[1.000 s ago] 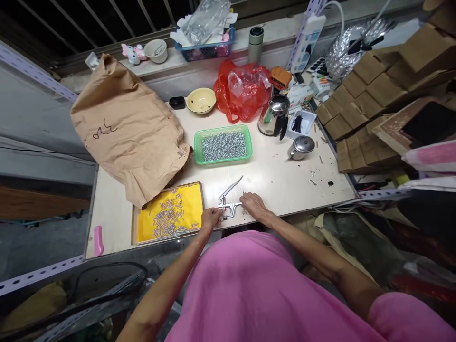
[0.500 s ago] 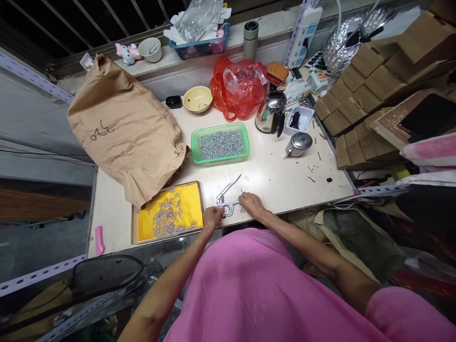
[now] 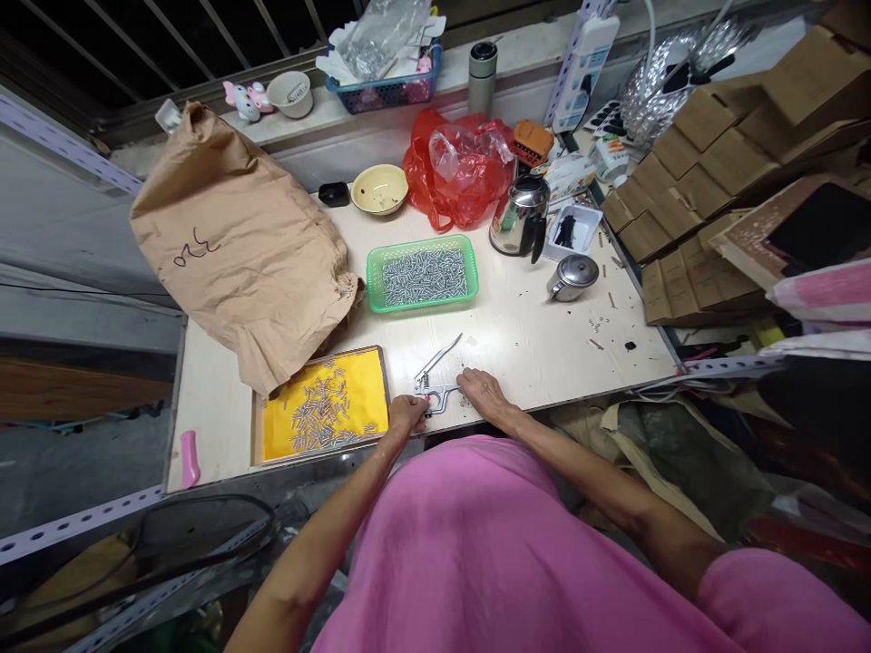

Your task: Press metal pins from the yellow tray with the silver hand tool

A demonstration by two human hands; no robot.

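A small metal clamp-like device (image 3: 439, 396) lies at the table's front edge, with a grey looped frame and a long silver lever (image 3: 444, 352) slanting up to the right. At the frame's left end, beside a red bit, my left hand (image 3: 406, 414) has its fingers pinched together; whatever they hold is too small to make out. My right hand (image 3: 482, 390) has its fingers bent over the right end of the device's grey bar, and its fingertips are partly hidden. Left of my left hand is a yellow-lined tray (image 3: 371, 381) with many small metal pins (image 3: 317, 413).
A green basket (image 3: 469, 288) full of metal pins stands behind the device. Around it are a large paper sack (image 3: 238, 245), a cream bowl (image 3: 379, 190), a red plastic bag (image 3: 422, 172), a kettle (image 3: 518, 218) and a steel cup (image 3: 572, 277). Cardboard boxes (image 3: 687, 227) are stacked at right.
The view has shifted very slightly. Both hands and the clamp-like device keep nearly the same positions.
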